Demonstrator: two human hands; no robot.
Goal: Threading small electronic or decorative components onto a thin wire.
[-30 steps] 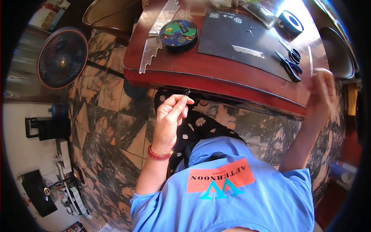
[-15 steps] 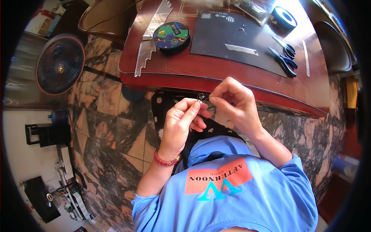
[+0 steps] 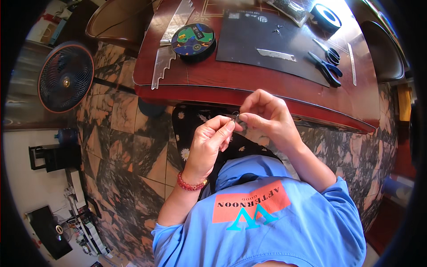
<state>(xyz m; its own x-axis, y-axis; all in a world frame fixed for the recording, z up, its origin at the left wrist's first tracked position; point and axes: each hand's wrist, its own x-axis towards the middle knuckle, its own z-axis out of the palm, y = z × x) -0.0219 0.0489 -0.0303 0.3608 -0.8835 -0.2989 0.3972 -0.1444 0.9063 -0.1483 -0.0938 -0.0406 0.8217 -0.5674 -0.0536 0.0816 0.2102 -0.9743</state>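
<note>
In front of the table edge, above my lap, both hands meet at a small loop of thin black cord or wire. My left hand pinches the loop's lower end between thumb and forefinger. My right hand closes thumb and forefinger at its other side, the remaining fingers curled. Whether the loop is cord or wire I cannot tell. Beyond the hands, a black mat lies on the red table. It carries small black pieces, a pale flat strip and dark-handled scissors.
Left of the mat are a round spool with a colourful label and a clear stepped plastic piece. A tape-like roll, a clear bag and a thin strip lie right. A fan stands left.
My right hand has moved slightly left, closer to the left fingertips. The black loop between them has changed shape and now sits nearer the right fingers. The view has shifted slightly.
</note>
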